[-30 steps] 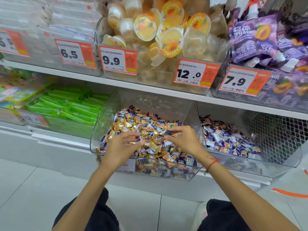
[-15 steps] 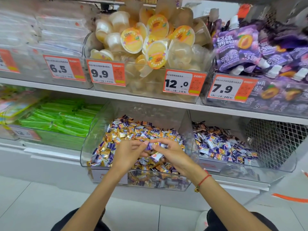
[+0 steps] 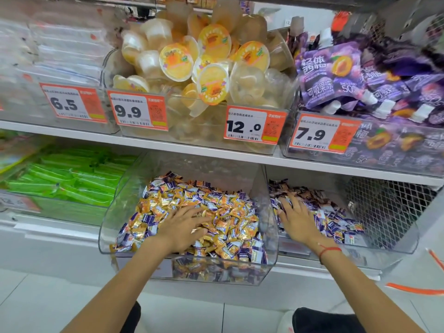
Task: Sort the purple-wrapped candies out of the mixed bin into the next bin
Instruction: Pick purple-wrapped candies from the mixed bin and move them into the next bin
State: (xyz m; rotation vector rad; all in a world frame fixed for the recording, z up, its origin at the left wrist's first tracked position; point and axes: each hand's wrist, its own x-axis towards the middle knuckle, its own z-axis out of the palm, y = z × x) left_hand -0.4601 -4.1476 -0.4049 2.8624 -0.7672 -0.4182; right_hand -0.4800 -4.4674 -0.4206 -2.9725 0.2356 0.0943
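- Head view: left hand (image 3: 182, 227) lies flat, fingers straight, on the mixed bin (image 3: 120, 236) heap, grip released, likely spreading gold wrappers to expose purple ones.
- Right hand (image 3: 296, 219) rests in the next bin (image 3: 408, 246), fingers extended on the purple-wrapped candies (image 3: 336, 224); grip released, I judge just after a drop.
- Many purple pieces remain mixed.

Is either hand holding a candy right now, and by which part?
No hold is visible. The left hand lies flat on the mixed bin's candies; the right hand lies spread on the next bin's pile.
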